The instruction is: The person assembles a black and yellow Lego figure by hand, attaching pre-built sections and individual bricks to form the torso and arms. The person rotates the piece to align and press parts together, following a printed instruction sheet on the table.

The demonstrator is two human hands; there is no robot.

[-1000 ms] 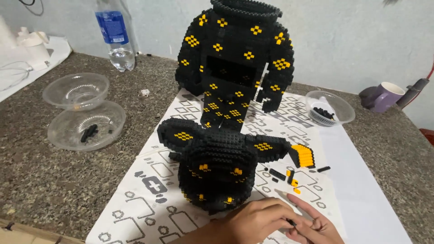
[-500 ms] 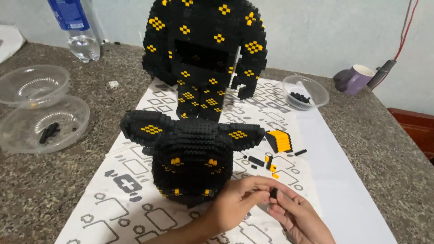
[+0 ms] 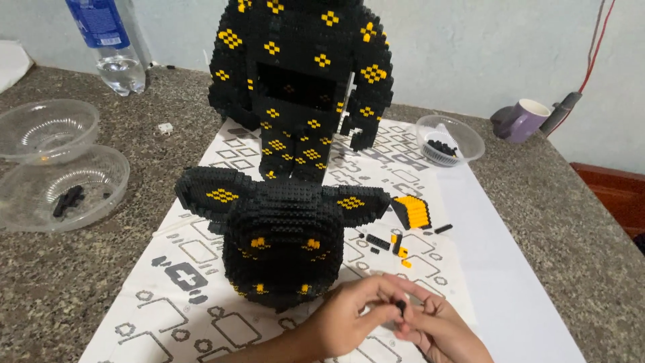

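A tiny black plastic building brick [image 3: 401, 308] sits pinched between the fingertips of both hands, low in the picture, just above the printed paper sheet [image 3: 201, 252] and right in front of the big brick-built head. The left hand [image 3: 349, 319] curls in from the left with thumb and forefinger closed on the piece; the right hand [image 3: 440, 329] meets it from the other side, fingertips closed on the same brick. So small a part is likely light, hard and rigid, smooth enough to slip or flick away, so it seems best held by its flat sides with fingertips only, pressed gently and squarely.

Touching-close beyond the hands stands the rounded black head made of small bricks with yellow diamond marks and two broad ears [image 3: 285, 245]; it probably weighs a fair bit and may shed pieces if gripped by an ear, so cupping it under the base looks safer. To its right lie a black-and-yellow wedge-shaped sub-assembly [image 3: 413, 212] and loose black and yellow bricks [image 3: 386, 243]. Behind stands the tall black brick-built body with yellow diamonds [image 3: 302, 81]. Further out on the speckled stone counter [image 3: 557, 202] are a clear plastic bowl with black pieces [image 3: 449, 139], two clear plastic bowls at the left [image 3: 57, 165], a clear water bottle [image 3: 111, 44] and a purple mug [image 3: 524, 119].
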